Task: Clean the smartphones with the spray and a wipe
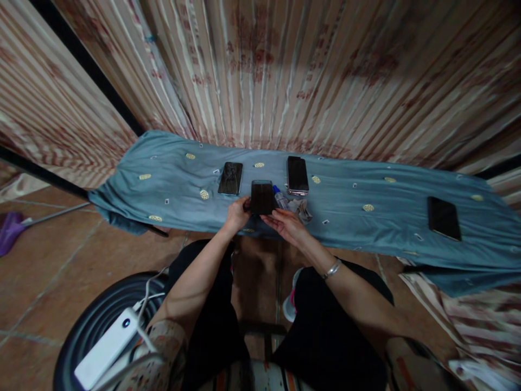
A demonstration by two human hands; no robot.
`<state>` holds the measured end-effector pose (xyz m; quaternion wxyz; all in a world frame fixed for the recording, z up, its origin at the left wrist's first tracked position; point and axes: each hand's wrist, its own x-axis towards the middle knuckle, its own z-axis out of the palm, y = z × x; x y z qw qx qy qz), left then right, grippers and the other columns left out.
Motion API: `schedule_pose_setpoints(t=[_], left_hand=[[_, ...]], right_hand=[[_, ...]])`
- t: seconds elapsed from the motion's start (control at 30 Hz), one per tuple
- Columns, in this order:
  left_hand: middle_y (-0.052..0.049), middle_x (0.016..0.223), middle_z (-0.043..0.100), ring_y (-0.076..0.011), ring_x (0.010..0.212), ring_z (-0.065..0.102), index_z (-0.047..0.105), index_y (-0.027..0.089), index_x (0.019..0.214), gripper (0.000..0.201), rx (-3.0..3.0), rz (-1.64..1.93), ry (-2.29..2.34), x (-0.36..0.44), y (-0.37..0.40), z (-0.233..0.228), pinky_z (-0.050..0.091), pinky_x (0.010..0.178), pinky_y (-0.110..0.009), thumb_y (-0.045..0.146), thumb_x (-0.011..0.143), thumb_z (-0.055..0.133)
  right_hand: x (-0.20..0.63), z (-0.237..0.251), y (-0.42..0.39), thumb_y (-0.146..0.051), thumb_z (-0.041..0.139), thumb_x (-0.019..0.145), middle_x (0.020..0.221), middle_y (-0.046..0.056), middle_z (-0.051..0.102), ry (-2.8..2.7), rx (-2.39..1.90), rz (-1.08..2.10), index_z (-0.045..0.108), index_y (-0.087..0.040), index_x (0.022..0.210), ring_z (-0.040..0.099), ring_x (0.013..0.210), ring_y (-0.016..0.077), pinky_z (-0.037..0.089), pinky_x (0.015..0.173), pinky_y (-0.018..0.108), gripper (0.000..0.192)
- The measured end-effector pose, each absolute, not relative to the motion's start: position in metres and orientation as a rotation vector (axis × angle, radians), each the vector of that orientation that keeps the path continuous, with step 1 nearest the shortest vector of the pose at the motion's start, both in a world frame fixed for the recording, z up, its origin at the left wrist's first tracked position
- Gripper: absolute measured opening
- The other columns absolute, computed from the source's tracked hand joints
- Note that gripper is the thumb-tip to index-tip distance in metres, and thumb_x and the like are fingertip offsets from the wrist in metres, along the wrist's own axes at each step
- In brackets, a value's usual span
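Between my two hands a dark smartphone (262, 199) is held up over the near edge of the cloth-covered bench. My left hand (237, 215) grips its left side with thumb and fingers. At the lower right corner, my right hand (287, 224) closes on the same phone, fingers along its bottom edge. Just right of it lies a small clear bottle with a blue cap (280, 196), partly hidden, beside a crumpled cloth or tissue (302, 210). Behind is a stack of phones (297, 175). A phone with a cracked-looking screen (230, 178) lies to the left.
Blue patterned cloth (345, 203) covers the narrow bench. Another dark phone (444, 218) lies far right. A pleated curtain (260, 76) hangs behind. At lower left, a white power bank (106, 347) with cables rests on a round black stool (85, 320). A purple broom head (11, 232) is on the floor.
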<state>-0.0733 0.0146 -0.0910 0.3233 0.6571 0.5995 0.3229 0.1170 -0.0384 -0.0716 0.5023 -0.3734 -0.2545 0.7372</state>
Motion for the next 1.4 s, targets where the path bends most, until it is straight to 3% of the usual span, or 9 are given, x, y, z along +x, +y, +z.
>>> schedule_pose_setpoints(t=[0.33,0.5,0.63,0.8,0.97,1.13,1.3,1.4], left_hand=[[-0.008,0.102,0.083,-0.0292,0.104,0.078,0.078,0.016,0.112,0.055,1.598,0.886,1.547,-0.072,0.012,-0.080,0.060,0.101,-0.041,-0.004,0.062,0.065],[-0.006,0.096,0.082,-0.0271,0.103,0.078,0.076,0.014,0.110,0.054,1.428,0.919,1.541,-0.070,0.014,-0.082,0.059,0.100,-0.039,-0.004,0.060,0.065],[-0.006,0.094,0.080,-0.0251,0.100,0.077,0.073,0.013,0.112,0.055,1.290,0.974,1.517,-0.069,0.016,-0.084,0.058,0.101,-0.042,-0.003,0.060,0.069],[-0.001,0.086,0.076,-0.0187,0.089,0.075,0.070,0.015,0.115,0.050,1.035,1.033,1.421,-0.068,0.016,-0.082,0.059,0.096,-0.038,-0.001,0.068,0.066],[-0.001,0.084,0.073,-0.0143,0.078,0.070,0.066,0.015,0.124,0.047,0.805,1.073,1.371,-0.065,0.013,-0.072,0.061,0.083,-0.032,0.002,0.079,0.066],[-0.004,0.090,0.072,-0.0171,0.088,0.071,0.064,0.017,0.128,0.046,0.698,1.086,1.361,-0.059,0.013,-0.065,0.061,0.077,-0.029,0.012,0.083,0.074],[-0.001,0.071,0.064,-0.0146,0.075,0.064,0.070,0.016,0.092,0.015,0.730,1.068,1.325,-0.055,0.022,-0.063,0.055,0.068,-0.026,0.020,0.080,0.078],[0.000,0.066,0.062,-0.0122,0.066,0.059,0.067,0.017,0.075,0.014,0.740,1.046,1.293,-0.054,0.026,-0.063,0.051,0.066,-0.025,0.020,0.075,0.081]], right_hand=[[0.105,-0.067,-0.030,-0.016,0.084,0.085,0.078,0.000,0.078,-0.605,-0.994,1.690,0.060,-0.021,0.072,0.081,0.080,0.0150,0.068,0.091,0.031,0.028],[0.107,-0.071,-0.027,-0.020,0.082,0.087,0.079,0.002,0.081,-0.725,-1.101,1.659,0.061,-0.021,0.078,0.080,0.075,0.0144,0.067,0.074,0.024,0.023],[0.110,-0.078,-0.022,-0.025,0.083,0.085,0.070,-0.002,0.078,-0.795,-1.216,1.563,0.060,-0.023,0.089,0.077,0.063,0.0144,0.065,0.062,0.023,0.023],[0.112,-0.087,-0.017,-0.026,0.080,0.082,0.060,-0.007,0.074,-0.839,-1.287,1.416,0.060,-0.024,0.111,0.071,0.049,0.0143,0.060,0.050,0.023,0.036],[0.113,-0.090,-0.017,-0.023,0.076,0.082,0.057,-0.008,0.072,-0.923,-1.314,1.375,0.064,-0.022,0.112,0.066,0.043,0.0122,0.053,0.043,0.020,0.032],[0.112,-0.088,-0.017,-0.027,0.080,0.079,0.057,-0.008,0.071,-0.918,-1.312,1.377,0.067,-0.020,0.113,0.066,0.044,0.0133,0.054,0.045,0.023,0.037],[0.116,-0.080,-0.017,-0.028,0.080,0.080,0.056,-0.007,0.071,-0.956,-1.308,1.340,0.066,-0.020,0.108,0.065,0.045,0.0121,0.052,0.045,0.021,0.032],[0.120,-0.077,-0.016,-0.030,0.082,0.078,0.054,-0.008,0.070,-0.964,-1.299,1.327,0.066,-0.021,0.104,0.063,0.043,0.0121,0.051,0.045,0.022,0.032]])
